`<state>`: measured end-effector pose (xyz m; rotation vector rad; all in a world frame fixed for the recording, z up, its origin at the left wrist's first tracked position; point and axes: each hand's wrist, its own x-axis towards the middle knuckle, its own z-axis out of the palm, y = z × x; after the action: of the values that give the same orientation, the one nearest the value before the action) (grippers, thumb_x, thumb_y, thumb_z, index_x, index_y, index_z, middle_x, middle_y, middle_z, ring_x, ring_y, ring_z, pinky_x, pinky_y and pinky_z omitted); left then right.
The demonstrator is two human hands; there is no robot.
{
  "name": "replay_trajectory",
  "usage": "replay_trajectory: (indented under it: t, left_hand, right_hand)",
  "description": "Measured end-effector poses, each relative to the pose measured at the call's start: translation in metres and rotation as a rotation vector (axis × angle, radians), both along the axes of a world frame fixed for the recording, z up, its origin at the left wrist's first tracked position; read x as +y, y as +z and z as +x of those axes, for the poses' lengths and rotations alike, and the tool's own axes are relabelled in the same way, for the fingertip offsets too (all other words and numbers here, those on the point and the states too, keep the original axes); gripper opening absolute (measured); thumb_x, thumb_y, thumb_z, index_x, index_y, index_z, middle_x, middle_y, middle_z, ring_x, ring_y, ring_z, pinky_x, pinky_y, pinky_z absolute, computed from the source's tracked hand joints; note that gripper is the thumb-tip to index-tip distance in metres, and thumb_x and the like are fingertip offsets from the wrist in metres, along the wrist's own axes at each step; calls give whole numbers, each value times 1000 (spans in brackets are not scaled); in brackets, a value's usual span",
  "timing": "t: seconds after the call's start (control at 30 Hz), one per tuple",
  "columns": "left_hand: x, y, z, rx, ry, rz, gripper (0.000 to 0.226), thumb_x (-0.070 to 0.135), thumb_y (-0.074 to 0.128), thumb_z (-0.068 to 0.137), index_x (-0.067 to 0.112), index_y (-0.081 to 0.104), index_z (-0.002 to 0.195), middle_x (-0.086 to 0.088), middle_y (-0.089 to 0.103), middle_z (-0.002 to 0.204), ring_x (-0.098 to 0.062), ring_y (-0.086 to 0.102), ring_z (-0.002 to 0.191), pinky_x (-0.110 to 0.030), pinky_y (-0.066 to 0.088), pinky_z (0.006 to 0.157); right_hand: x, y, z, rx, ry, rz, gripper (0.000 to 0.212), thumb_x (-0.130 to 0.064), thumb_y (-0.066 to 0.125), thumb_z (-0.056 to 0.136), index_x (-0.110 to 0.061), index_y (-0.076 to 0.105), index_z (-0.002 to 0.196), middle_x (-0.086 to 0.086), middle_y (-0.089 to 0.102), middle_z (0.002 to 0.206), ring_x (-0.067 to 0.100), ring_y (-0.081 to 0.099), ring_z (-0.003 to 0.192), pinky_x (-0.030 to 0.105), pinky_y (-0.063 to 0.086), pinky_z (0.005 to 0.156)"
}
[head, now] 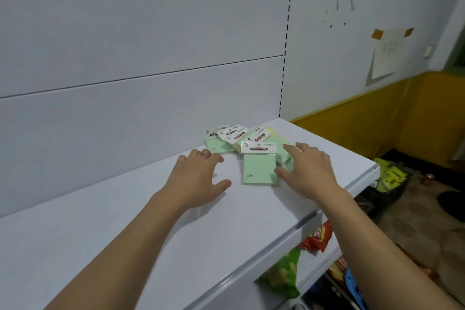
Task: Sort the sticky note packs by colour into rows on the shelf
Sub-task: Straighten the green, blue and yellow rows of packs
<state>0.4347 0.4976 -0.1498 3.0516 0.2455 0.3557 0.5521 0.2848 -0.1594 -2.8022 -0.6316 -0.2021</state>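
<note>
A loose pile of sticky note packs (236,137) lies near the right end of the white shelf (125,209). Most are pale green with white header cards; a yellow pack (270,131) shows at the back right. One green pack (259,168) lies flat in front of the pile. My left hand (198,178) hovers just left of that pack, fingers spread, holding nothing. My right hand (309,171) is on the pack's right side, fingers apart, thumb touching its right edge and fingertips over another green pack.
A white back panel (138,33) rises behind the shelf. The shelf's front edge (302,224) runs diagonally at the right. Snack bags (315,236) sit on lower shelves below. A yellow-painted wall base (377,121) and cluttered floor lie to the right.
</note>
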Motion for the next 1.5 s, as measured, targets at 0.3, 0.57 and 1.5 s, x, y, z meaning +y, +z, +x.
replay_trajectory:
  t: [0.3,0.57,1.5]
  left_hand:
    - [-43,-21,34,-21,7,-23,60,55,47,89,31,32,141,2,47,135,-20,39,125,-37,32,96]
    - [-54,-54,47,-48,55,-74,55,60,36,91,44,27,143,-2,39,144,-21,38,127,-37,32,97]
    - [-40,-44,22,-346,115,-887,31,17,70,79,30,58,104,10,62,89,-8,57,75,-33,54,73]
  right_hand:
    - [-4,-24,23,54,61,92,62,-45,43,92,-29,25,149,7,21,158,25,20,143,44,14,117]
    - [1,-39,32,28,108,161,54,-47,37,96,-29,34,147,11,16,159,27,12,146,43,8,118]
    - [-18,-9,53,361,-108,637,61,-18,82,73,-21,49,124,8,43,132,21,50,101,29,46,71]
